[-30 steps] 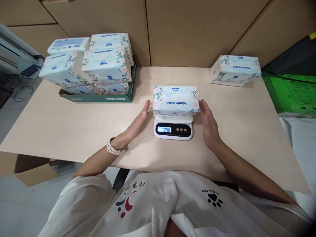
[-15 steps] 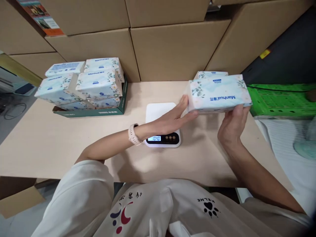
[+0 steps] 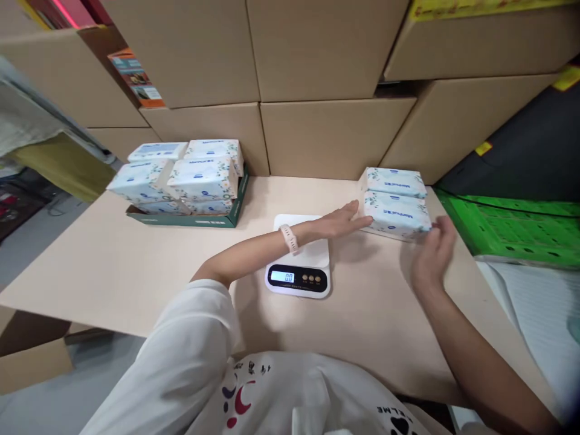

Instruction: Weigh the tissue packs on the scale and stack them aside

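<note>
Two tissue packs, one in front of the other, rest on the right of the table: a front pack (image 3: 396,216) and a rear pack (image 3: 396,181). My left hand (image 3: 341,221), fingers stretched out, reaches over the scale to the front pack's left end; whether it touches is unclear. By that pack's right end, my right hand (image 3: 435,251) is slightly blurred, its fingers extended and holding nothing. Under my left forearm lies a white digital scale (image 3: 296,279), its display reading 0.0.
At the left, a green tray (image 3: 199,222) carries several stacked tissue packs (image 3: 202,180). Cardboard boxes (image 3: 333,136) form a wall behind the table (image 3: 362,320). A green plastic crate (image 3: 516,226) lies beyond the right edge. Below left is an open carton (image 3: 36,365).
The front tissue pack, held raised between both hands before, now sits before the rear pack. My hands have loosened from it. The scale reading went from 104.0 to 0.0. The view has shifted.
</note>
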{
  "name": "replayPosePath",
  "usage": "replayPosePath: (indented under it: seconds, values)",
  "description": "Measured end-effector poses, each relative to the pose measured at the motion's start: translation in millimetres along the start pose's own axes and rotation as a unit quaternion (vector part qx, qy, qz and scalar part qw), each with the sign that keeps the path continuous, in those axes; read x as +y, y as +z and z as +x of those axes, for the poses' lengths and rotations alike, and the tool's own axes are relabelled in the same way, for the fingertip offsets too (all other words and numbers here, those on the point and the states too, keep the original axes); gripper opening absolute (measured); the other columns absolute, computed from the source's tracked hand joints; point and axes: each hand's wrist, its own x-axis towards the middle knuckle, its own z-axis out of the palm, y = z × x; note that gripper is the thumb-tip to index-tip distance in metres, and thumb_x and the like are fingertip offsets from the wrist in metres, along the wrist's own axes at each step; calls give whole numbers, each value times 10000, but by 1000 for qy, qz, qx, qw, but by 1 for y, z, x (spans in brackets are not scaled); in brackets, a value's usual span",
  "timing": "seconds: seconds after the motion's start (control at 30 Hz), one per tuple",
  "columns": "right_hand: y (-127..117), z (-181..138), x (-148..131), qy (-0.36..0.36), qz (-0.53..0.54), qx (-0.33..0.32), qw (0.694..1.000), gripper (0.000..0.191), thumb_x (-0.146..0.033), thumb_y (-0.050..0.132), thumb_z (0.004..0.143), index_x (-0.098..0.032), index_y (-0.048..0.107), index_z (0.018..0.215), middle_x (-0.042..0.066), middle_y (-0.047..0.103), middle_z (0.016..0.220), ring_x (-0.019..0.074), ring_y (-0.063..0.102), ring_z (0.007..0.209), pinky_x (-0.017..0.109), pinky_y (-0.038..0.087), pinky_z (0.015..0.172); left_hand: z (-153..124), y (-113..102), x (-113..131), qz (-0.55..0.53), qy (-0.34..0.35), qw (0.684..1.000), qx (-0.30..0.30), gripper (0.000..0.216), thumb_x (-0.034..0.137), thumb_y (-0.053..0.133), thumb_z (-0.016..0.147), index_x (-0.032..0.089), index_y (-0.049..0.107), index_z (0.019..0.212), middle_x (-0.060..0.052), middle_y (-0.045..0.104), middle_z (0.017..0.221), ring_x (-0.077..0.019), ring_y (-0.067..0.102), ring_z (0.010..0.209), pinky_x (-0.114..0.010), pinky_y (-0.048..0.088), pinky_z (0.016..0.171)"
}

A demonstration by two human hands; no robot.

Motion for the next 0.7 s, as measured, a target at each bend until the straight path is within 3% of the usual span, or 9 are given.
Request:
replayPosePath:
  seconds: [0.1,0.2,0.27,0.3,0.37,0.43,0.53,0.63,0.7]
  values:
    - [-9,-15,-25,-134,-34,50,989,545,-585,455,1057,-420,571,1563,97,593,1597,351,538,1511,654,393,1295,-66,-24,3,58,94,988,108,944,748,473,1006,221,247,1756,-74,160,1859,-278,93,1748,-450,26,1429]
    - [-3,-26,-62,-217,-10,-7,976,531,-527,508,1048,-505,530,1578,71,543,1649,352,513,1540,669,454,1247,-144,-59,-17,79,130,933,325,717,660,620,998,278,520,1596,-68,392,1793,-326,254,1712,-492,117,1419]
    - [16,-29,-92,-199,36,-125,971,485,-556,562,1028,-463,623,1501,78,610,1583,368,580,1474,688,475,1223,-186,-85,-43,50,91,859,501,468,566,668,1006,254,683,1356,-80,657,1554,-335,500,1553,-494,307,1351]
    - [30,-30,-109,-165,57,-206,963,456,-592,564,1024,-426,684,1432,78,663,1521,367,624,1423,692,477,1223,-203,-97,-58,22,74,803,591,334,505,671,1013,232,716,1202,-70,741,1355,-315,601,1423,-477,387,1294]
    - [70,-31,-141,-65,89,-385,916,486,-684,523,1018,-360,769,1285,65,745,1412,350,676,1362,683,457,1254,-224,-119,-88,-19,52,712,700,165,361,634,1029,206,678,1064,-39,726,1150,-259,652,1269,-443,442,1224]
    - [122,-35,-171,22,126,-507,852,564,-747,514,995,-336,771,1284,53,718,1495,332,636,1439,629,419,1310,-233,-133,-113,-40,36,671,739,115,279,591,1024,197,640,1088,-36,698,1156,-235,650,1242,-435,449,1207]
    - [205,-48,-206,106,169,-555,808,700,-804,534,950,-268,744,1349,90,649,1597,317,565,1535,559,391,1350,-231,-147,-135,-99,8,673,733,224,319,607,998,196,637,1183,-84,707,1299,-262,649,1317,-429,469,1207]
    - [274,-63,-228,175,171,-560,791,804,-808,469,974,-212,669,1474,117,579,1664,310,517,1581,551,376,1355,-221,-158,-145,-175,-22,681,710,358,409,630,978,199,658,1266,-135,668,1479,-299,593,1453,-424,457,1249]
    - [304,-73,-237,186,177,-553,793,784,-788,441,997,-237,630,1522,76,583,1666,297,459,1622,565,323,1375,-217,-166,-150,-218,-43,687,691,423,451,622,982,207,664,1325,-141,621,1576,-314,545,1518,-449,426,1289]
